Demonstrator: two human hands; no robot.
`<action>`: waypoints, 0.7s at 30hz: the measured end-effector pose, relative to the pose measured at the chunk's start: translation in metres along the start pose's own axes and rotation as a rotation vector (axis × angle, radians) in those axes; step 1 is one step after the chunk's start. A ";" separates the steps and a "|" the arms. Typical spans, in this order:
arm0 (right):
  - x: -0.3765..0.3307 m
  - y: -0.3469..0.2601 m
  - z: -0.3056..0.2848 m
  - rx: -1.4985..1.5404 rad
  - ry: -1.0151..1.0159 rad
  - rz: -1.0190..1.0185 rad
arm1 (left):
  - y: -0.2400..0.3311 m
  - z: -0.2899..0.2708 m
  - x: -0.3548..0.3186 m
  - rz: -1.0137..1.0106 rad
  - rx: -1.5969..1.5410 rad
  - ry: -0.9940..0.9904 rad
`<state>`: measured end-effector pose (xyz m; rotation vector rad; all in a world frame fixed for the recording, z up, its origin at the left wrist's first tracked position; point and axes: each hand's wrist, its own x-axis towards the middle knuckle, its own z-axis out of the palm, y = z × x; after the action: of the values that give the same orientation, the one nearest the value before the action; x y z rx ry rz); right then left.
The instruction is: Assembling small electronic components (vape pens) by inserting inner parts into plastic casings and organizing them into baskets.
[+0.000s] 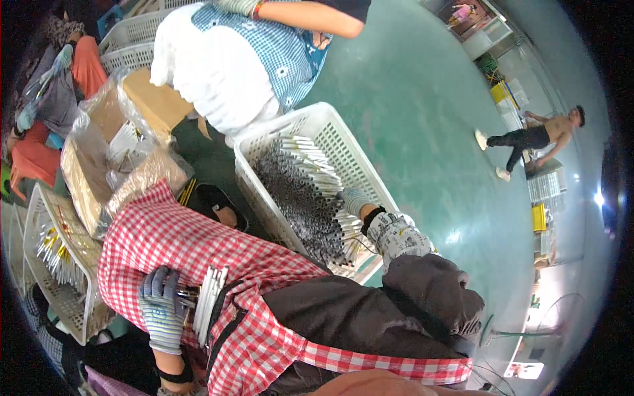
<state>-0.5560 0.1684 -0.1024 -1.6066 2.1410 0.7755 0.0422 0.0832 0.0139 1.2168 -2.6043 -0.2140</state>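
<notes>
1. In the lower left of the frame, the left hand (pixel 162 309), in a striped grey knit glove, is clenched around a bundle of thin white sticks (pixel 209 296). The sticks stand nearly upright out of the fist, resting against the red-and-white checked apron (pixel 198 244) on the person's lap.
2. Right of centre, the right hand (pixel 355 201), also gloved, with a patterned sleeve cover on the forearm, reaches down into a white plastic crate (pixel 333 129). Its fingers are sunk among the loose silver-grey and white sticks (pixel 297 191) that fill the crate; whether they are closed on any of them cannot be told.
3. The held bundle sits well apart from the crate, at the lower left of it, with the checked apron between the two.
4. At the left edge, a second white basket (pixel 39 264) holds more white sticks with yellow ends, just beside clear plastic bags (pixel 105 158) over cardboard.
5. Along the top of the frame, another person in a blue checked apron (pixel 264 46) sits behind the crate.
6. Far off at the right, across the green floor (pixel 422 119), a further person walks.
</notes>
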 end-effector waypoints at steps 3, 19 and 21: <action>-0.010 -0.025 -0.047 -0.086 -0.046 -0.043 | -0.012 0.007 0.000 0.009 -0.001 0.033; -0.075 -0.291 -0.274 0.197 0.902 -1.114 | -0.011 -0.005 -0.016 -0.090 0.187 -0.307; -0.061 -0.303 -0.281 0.317 1.015 -0.886 | -0.003 -0.016 -0.025 -0.044 0.093 -0.097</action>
<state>-0.2361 -0.0206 0.0890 -2.7045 1.5090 -0.7556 0.0651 0.1001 0.0245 1.3276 -2.6991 -0.1658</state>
